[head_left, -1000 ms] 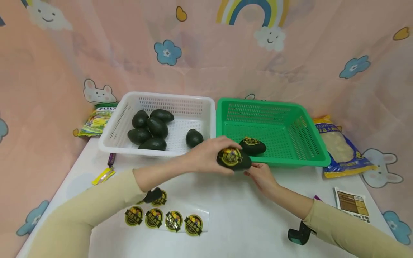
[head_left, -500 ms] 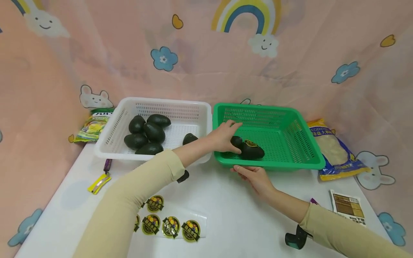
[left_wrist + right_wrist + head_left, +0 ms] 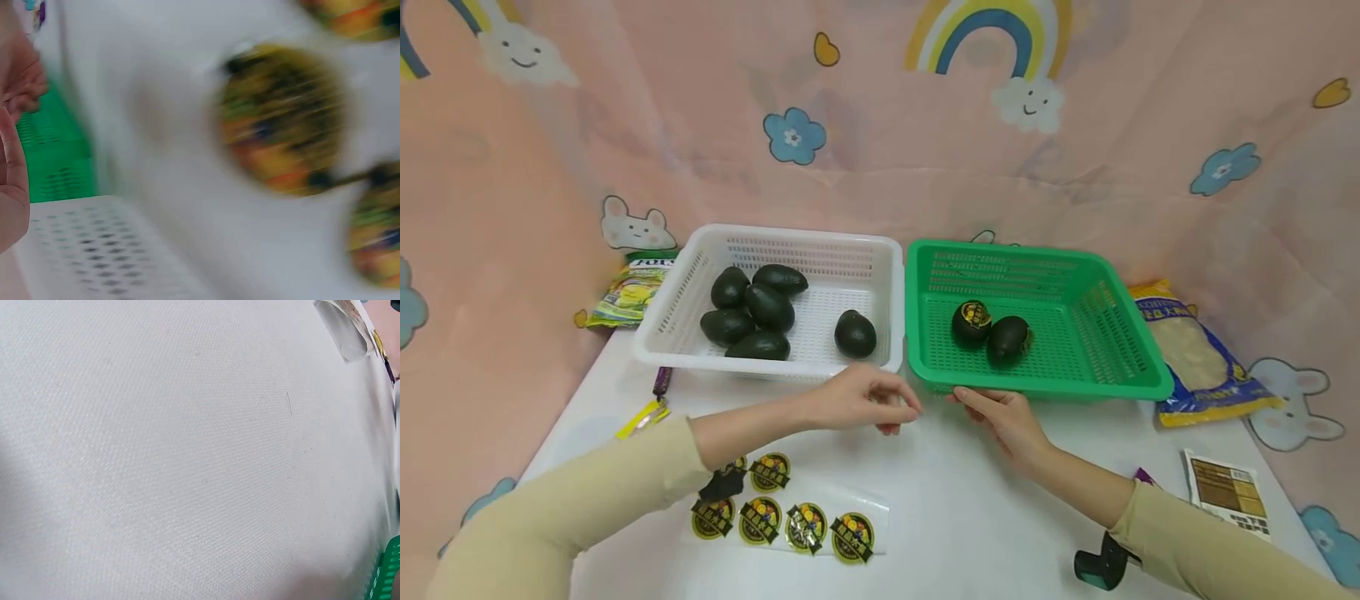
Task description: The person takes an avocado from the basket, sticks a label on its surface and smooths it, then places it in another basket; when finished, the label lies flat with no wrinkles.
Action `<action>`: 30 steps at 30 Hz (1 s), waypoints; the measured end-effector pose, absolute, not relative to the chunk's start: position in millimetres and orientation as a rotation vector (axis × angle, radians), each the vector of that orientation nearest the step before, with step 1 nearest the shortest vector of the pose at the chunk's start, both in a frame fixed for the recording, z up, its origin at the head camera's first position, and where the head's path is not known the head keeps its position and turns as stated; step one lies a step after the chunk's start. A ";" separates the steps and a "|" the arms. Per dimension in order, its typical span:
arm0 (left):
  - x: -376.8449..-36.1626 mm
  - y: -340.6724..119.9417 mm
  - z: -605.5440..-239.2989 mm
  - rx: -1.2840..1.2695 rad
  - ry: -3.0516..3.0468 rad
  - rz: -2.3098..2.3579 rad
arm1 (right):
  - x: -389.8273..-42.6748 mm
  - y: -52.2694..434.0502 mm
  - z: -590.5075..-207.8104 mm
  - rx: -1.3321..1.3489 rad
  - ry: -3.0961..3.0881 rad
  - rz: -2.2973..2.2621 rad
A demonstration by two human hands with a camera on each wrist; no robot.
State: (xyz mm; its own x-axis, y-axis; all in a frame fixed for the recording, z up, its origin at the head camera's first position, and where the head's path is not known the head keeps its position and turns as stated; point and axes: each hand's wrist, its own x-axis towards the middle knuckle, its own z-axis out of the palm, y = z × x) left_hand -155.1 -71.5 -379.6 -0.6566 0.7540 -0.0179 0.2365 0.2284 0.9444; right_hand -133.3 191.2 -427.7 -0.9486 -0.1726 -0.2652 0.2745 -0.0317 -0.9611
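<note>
Two hands hover low over the white desk [image 3: 970, 508], just in front of two baskets.

At centre frame the white basket [image 3: 880, 275] holds six dark avocados; touching its right side, the green basket [image 3: 1138, 346] holds two stickered avocados [image 3: 990, 329], lying side by side in its left half. The left hand [image 3: 857, 398] hangs below the white basket's front edge, fingers loosely curled and holding nothing. The right hand [image 3: 1003, 417] rests with relaxed, straight fingers touching the green basket's front rim. A sticker sheet [image 3: 790, 521] lies at lower centre-left, near the left forearm.
</note>
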 end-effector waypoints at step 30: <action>-129.3 -177.6 -422.0 -0.177 1.821 2.090 | -296.0 14.9 -283.1 -1.080 2.008 -0.779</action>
